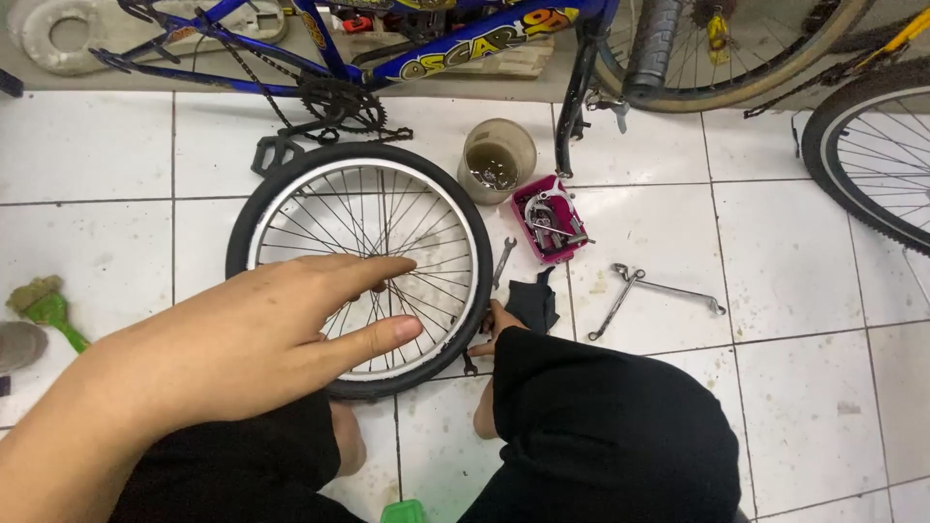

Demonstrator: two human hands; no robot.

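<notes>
Hiding right hand [489, 329], perhaps: knee [601, 416].

At frame centre a small bicycle wheel [360, 266] lies flat on the white tiled floor [794, 387]. The left hand [262, 339] hovers over its spokes, fingers spread. The right hand [494, 329] touches the tyre's lower right edge, beside a black cloth [533, 302].

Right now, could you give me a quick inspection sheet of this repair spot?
Surface: white tiled floor, stained in places.
Job's things: bicycle wheel lying flat.
Clutter: pink tray of metal parts, cup, small wrench, two long wrenches, black cloth, green brush.
Hands: left hand open above the spokes; right hand at the tyre's edge, mostly hidden.
Cables: nothing seen.
Surroundings: blue bicycle frame, other bicycle wheels.
</notes>
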